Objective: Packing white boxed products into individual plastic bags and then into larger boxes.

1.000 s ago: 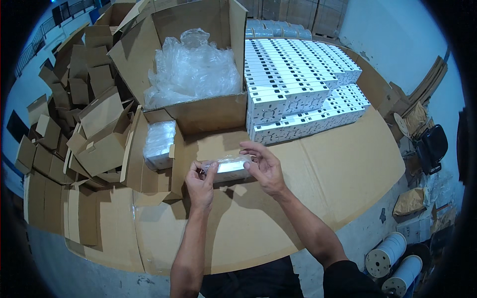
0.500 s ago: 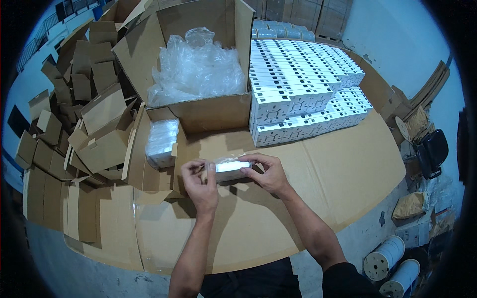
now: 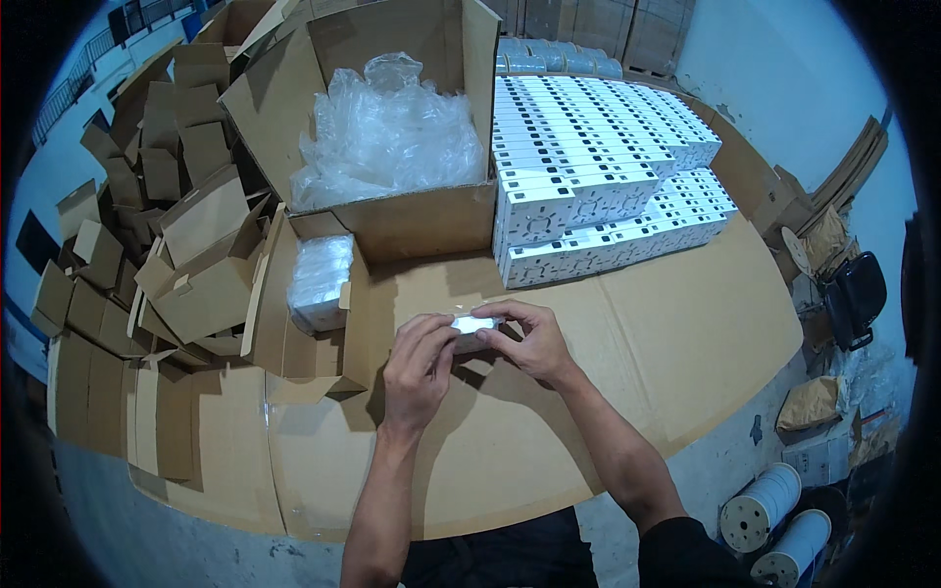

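Left hand [image 3: 416, 370] pinches one end of a small white box [image 3: 472, 324], right hand [image 3: 534, 345] the other, at a cardboard-covered counter [image 3: 686, 358].

Left to right beyond: brown cartons [image 3: 201, 299], an open carton [image 3: 356, 338] of plastic-wrapped packs [image 3: 321, 284], a larger carton [image 3: 421, 225] of clear plastic [image 3: 392, 137], stacked white boxes [image 3: 598, 127]. The small white box is right of the packs; whether it touches the counter cannot be told. The step appears to be two-handed handling of it, the next move seemingly calling for steady fingertips.
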Motion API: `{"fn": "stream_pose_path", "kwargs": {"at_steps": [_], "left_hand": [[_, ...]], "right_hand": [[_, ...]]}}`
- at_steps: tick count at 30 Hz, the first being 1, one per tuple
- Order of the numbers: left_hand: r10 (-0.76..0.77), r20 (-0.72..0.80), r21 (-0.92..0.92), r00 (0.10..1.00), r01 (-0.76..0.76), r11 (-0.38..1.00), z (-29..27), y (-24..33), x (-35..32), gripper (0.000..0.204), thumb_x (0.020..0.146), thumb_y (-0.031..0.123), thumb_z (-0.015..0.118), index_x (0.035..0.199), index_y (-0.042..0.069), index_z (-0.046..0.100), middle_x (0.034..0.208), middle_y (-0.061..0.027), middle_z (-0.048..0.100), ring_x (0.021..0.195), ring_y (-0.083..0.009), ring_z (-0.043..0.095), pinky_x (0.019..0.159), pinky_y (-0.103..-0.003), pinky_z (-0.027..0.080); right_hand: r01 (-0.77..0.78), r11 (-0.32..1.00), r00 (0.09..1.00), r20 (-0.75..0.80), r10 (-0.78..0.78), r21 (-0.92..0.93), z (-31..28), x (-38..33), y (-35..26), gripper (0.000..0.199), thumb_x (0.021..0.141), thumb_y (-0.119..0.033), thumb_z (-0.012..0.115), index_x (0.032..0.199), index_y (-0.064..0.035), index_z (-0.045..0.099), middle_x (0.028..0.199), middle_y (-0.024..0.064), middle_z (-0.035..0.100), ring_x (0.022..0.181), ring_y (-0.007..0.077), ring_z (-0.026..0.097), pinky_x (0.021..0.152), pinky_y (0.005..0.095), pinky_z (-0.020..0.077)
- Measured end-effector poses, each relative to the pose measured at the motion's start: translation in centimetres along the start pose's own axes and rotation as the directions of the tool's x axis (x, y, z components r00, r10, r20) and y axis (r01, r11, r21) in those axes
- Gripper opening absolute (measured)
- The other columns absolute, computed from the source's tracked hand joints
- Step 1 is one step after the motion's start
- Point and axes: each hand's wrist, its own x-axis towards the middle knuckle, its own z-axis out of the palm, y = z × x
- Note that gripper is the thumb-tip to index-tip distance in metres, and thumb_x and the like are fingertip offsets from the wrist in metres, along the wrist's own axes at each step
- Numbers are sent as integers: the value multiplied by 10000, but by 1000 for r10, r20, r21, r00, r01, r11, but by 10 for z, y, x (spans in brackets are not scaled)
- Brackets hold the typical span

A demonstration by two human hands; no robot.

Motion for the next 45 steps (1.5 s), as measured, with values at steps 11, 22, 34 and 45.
{"fn": "stream_pose_path", "kwargs": {"at_steps": [11,22,34,45], "left_hand": [[-479,157,-556,864,478,680,2,-14,-4,307,901,0,737,1203,17,682,1099,-91,711,1053,-163,658,894,-290,538],[-567,349,-384,746,666,639,-3,-20,-7,288,971,115,696,1234,8,643,1037,-37,682,930,-92,615,809,-263,516],[-390,176,189,904,358,914,-10,9,-63,692,964,263,628,1492,-74,334,1536,-251,373,1428,-426,355,1184,-492,303],[-432,396,535,810,179,826,-44,44,-87,754,992,462,525,1517,-47,345,1604,-193,313,1495,-379,249,1210,-550,207]], "right_hand": [[-175,984,983,52,174,14,-2,-1,-2,279,946,-84,709,1216,-18,687,988,36,703,804,69,606,705,242,517],[-72,995,996,38,75,-65,-2,-3,-10,272,956,-57,669,1227,-38,671,1004,70,695,860,126,626,756,282,522],[-42,930,991,99,84,-366,-19,3,-44,250,922,-79,694,1130,45,632,948,190,703,860,265,710,763,375,567],[251,555,883,422,204,-793,6,54,-82,160,888,-94,662,988,32,663,882,274,681,815,469,657,769,514,534]]}}
